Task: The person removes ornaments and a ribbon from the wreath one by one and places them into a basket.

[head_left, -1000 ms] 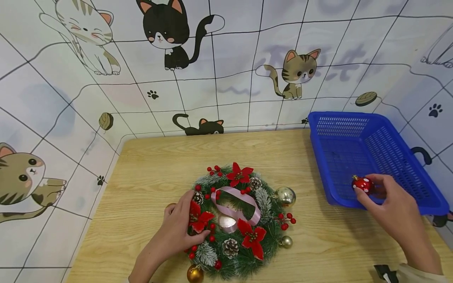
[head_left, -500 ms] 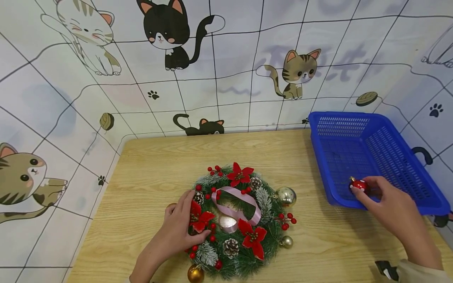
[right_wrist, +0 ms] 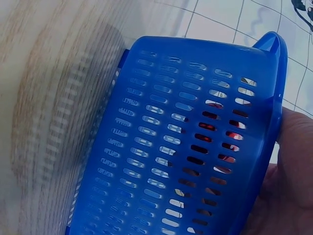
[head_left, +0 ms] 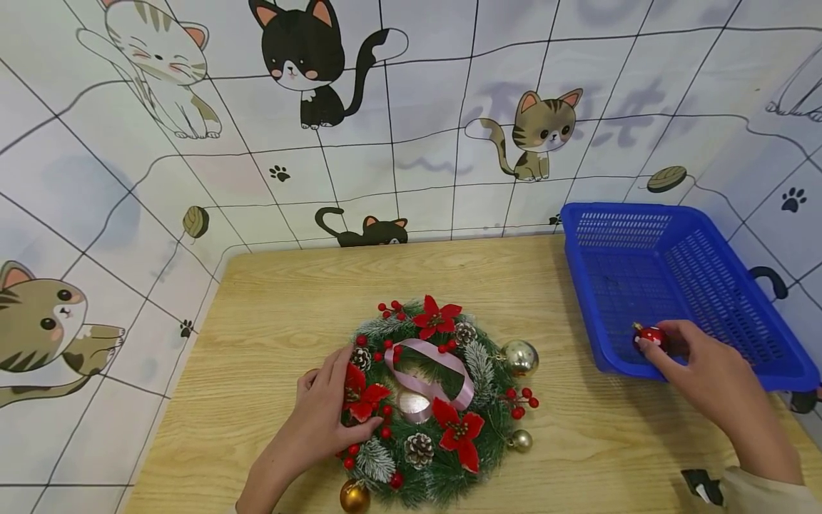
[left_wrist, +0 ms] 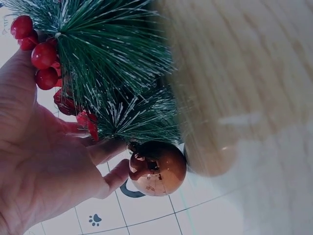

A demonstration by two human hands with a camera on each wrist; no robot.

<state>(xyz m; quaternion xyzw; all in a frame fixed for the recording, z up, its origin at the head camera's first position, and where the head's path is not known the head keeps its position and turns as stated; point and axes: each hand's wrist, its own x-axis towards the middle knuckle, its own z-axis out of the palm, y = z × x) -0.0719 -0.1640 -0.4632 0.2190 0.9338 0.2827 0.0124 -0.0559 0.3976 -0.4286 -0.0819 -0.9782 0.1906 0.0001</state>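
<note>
A green Christmas wreath (head_left: 443, 467) with red poinsettias, pine cones, berries and a pink ribbon (head_left: 464, 389) lies on the table. My left hand (head_left: 327, 407) grips its left side, thumb over the top and fingers at the outer edge. In the left wrist view a copper bauble (left_wrist: 159, 169) hangs by those fingertips. Over the near side of a blue plastic basket (head_left: 581, 300), my right hand (head_left: 713, 378) pinches a red bauble (head_left: 653, 338) with white dots between thumb and fingers. From the right wrist, the basket wall (right_wrist: 161, 132) mostly hides that bauble; red shows through the slots.
Gold baubles (head_left: 519, 357) stick out from the wreath's right side, and an orange-gold bauble (head_left: 354, 496) sits at its lower left. The wooden table (head_left: 289, 300) meets a cat-patterned wall covering (head_left: 424, 185) behind. A small black-and-white item (head_left: 702, 487) is near the right sleeve.
My right hand has shifted slightly left with the red bauble, staying over the basket's near side. The left hand and the wreath keep their place.
</note>
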